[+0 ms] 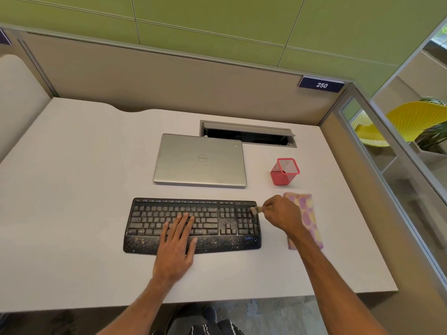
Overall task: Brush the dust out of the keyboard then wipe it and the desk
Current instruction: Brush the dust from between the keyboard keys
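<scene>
Pins the keyboard [193, 223] to the desk [84, 189] with the left hand [177, 240], fingers straight and a little spread across the middle keys, palm over the wrist rest, most likely to stop the board sliding under the strokes. Pinches a small brush [256, 210] in the right hand [281, 213], fingers curled close round the short handle, pale bristles down at the top right corner of the number pad. Seems to have the bristles touching the keys, though too small here to be sure. Works, by the look of it, from the far right edge so that dust goes off one side rather than back into the rows. Shows pale specks thick over the keys and wrist rest, so brushing judged barely begun and wiping not yet started. Has a folded pink-and-yellow cloth [306, 213] lying just right of the keyboard, partly under the right wrist, within easy reach for the wipe. Has a closed silver laptop [200, 160] just behind the keyboard, a red mesh pen holder [285, 171] to its right behind the cloth, and an open cable tray [248, 135] further back, all out of the brushing path.
</scene>
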Demonstrator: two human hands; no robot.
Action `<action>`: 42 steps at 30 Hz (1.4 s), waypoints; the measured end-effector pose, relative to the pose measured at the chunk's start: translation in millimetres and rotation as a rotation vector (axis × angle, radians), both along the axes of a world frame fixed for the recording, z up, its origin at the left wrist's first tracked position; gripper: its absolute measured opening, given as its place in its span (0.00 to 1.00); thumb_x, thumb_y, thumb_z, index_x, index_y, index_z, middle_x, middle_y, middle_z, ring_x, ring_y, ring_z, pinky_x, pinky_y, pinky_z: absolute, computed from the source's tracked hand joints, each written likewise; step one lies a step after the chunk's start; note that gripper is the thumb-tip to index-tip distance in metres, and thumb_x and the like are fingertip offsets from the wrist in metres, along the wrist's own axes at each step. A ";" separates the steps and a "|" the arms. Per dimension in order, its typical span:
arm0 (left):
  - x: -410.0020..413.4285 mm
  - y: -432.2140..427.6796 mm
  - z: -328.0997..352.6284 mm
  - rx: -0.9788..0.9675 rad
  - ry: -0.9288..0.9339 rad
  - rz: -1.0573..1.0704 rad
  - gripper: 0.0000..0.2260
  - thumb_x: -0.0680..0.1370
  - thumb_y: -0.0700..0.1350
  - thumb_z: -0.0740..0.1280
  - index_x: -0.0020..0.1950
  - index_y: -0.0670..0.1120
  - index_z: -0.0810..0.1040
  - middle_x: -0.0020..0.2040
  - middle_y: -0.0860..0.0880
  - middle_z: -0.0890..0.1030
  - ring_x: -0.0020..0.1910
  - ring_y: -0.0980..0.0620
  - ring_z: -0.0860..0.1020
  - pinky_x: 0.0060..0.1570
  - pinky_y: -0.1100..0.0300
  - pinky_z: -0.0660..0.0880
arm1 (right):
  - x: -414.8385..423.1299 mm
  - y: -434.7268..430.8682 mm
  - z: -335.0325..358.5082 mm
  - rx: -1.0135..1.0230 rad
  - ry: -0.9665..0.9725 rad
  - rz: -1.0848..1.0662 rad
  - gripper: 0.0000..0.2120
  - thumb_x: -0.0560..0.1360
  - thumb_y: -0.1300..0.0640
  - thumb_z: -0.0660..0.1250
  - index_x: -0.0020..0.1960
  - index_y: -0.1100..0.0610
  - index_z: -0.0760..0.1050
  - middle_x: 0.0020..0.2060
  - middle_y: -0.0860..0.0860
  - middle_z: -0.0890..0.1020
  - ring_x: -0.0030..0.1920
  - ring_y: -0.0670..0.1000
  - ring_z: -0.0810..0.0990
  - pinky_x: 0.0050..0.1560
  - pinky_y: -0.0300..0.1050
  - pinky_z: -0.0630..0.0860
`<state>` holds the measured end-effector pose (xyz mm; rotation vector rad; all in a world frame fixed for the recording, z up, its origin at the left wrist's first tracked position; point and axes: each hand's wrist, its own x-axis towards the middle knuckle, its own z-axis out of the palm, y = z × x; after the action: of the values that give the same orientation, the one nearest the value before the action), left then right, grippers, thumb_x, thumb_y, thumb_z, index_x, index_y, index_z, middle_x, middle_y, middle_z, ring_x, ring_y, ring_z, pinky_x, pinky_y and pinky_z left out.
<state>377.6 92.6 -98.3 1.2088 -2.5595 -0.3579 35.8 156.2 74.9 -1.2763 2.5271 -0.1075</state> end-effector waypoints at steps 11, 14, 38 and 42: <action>1.0 -0.4 0.5 0.010 -0.015 0.000 0.31 0.89 0.60 0.52 0.90 0.50 0.53 0.90 0.49 0.54 0.90 0.49 0.49 0.87 0.36 0.51 | 5.4 -4.4 0.1 0.041 -0.003 -0.058 0.09 0.71 0.53 0.69 0.43 0.55 0.86 0.35 0.49 0.85 0.36 0.52 0.83 0.38 0.45 0.81; 0.5 -0.4 1.5 0.011 -0.025 0.004 0.31 0.89 0.60 0.51 0.91 0.51 0.53 0.90 0.50 0.53 0.90 0.49 0.49 0.87 0.37 0.52 | 5.4 -3.6 -2.0 0.028 -0.001 -0.049 0.09 0.75 0.51 0.68 0.47 0.54 0.86 0.40 0.50 0.87 0.41 0.53 0.84 0.40 0.45 0.79; 1.2 0.1 1.6 0.014 0.008 0.006 0.30 0.89 0.60 0.52 0.90 0.51 0.54 0.90 0.49 0.56 0.89 0.50 0.50 0.87 0.37 0.51 | -5.1 14.6 -13.1 -0.013 0.048 -0.009 0.11 0.80 0.49 0.67 0.55 0.50 0.86 0.45 0.47 0.87 0.44 0.52 0.84 0.36 0.42 0.70; 0.9 -0.7 1.5 0.006 0.015 0.004 0.30 0.89 0.59 0.52 0.90 0.50 0.56 0.90 0.49 0.57 0.89 0.50 0.50 0.87 0.37 0.52 | -7.0 17.3 -12.4 0.102 -0.036 0.007 0.11 0.75 0.49 0.71 0.52 0.51 0.87 0.45 0.47 0.88 0.42 0.50 0.83 0.38 0.42 0.74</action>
<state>378.4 91.9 -96.8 1.2082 -2.5445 -0.3728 28.8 173.5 62.5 -1.2326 2.4642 -0.0006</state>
